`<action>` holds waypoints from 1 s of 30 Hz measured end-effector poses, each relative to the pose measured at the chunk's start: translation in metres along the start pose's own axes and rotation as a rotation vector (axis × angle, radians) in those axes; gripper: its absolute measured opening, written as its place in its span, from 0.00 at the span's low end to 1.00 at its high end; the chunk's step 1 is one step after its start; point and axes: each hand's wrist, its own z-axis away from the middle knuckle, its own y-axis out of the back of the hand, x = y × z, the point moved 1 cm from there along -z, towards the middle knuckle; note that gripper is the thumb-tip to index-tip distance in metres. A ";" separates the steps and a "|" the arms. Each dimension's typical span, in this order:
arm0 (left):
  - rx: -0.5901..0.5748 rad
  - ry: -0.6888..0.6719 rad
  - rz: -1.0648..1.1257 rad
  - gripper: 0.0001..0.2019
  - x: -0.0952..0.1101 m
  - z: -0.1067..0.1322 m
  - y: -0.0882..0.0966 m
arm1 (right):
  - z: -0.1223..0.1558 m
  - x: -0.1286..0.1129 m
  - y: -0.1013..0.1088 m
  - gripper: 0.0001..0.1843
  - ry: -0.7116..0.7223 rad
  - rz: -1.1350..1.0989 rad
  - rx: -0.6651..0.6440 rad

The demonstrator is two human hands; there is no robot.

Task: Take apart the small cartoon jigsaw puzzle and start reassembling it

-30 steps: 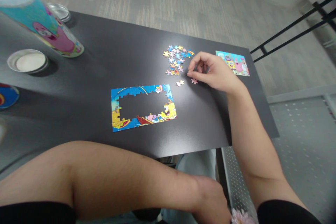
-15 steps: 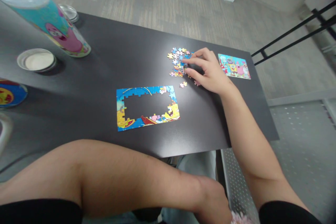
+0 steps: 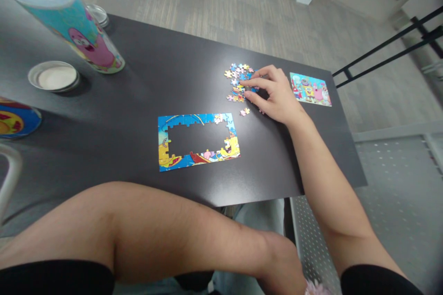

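My right hand rests over a pile of loose jigsaw pieces, thumb and index finger apart at its near right side. No piece shows held between those fingertips; some pieces under the hand are hidden. A stray jigsaw piece lies just below the pile. To the left is the joined jigsaw border, a rectangle with the dark tabletop showing through its middle. My left hand hangs low beyond the table's near edge, beside a fluffy pink thing. Its fingers are out of sight.
A small cartoon picture card lies by the right end of the dark table. On the left stand a tall clear cartoon-printed canister, a round lid, another lid and a blue-and-yellow round item.
The view has shifted slightly, so the table things sit a little farther right. My right hand stays over the loose pieces, almost unmoved. My left arm keeps its pose.
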 end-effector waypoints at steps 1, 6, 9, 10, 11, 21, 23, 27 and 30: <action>-0.002 0.000 -0.008 0.23 0.000 -0.001 0.000 | -0.001 -0.002 0.002 0.15 -0.014 -0.025 -0.005; 0.014 -0.005 -0.045 0.18 0.001 -0.002 -0.001 | -0.002 -0.001 0.005 0.10 -0.073 -0.082 -0.011; 0.027 -0.004 -0.055 0.18 0.001 -0.002 0.000 | -0.003 -0.001 -0.002 0.11 -0.101 -0.093 0.012; 0.030 0.000 -0.058 0.18 0.001 -0.002 0.000 | -0.004 -0.001 -0.004 0.12 -0.108 -0.099 0.014; 0.031 0.006 -0.061 0.19 0.001 -0.003 0.000 | -0.004 -0.002 -0.006 0.12 -0.111 -0.105 0.013; 0.026 -0.016 -0.063 0.17 0.000 -0.006 -0.006 | -0.003 -0.005 -0.006 0.08 -0.136 -0.114 0.066; 0.045 -0.022 -0.062 0.17 0.000 -0.007 -0.008 | -0.003 -0.006 -0.007 0.10 -0.151 -0.108 0.053; 0.077 -0.027 -0.067 0.18 0.001 -0.009 -0.014 | -0.004 -0.007 -0.008 0.07 -0.149 -0.105 0.048; 0.110 -0.025 -0.072 0.19 0.000 -0.011 -0.018 | -0.004 -0.007 -0.007 0.09 -0.148 -0.127 0.055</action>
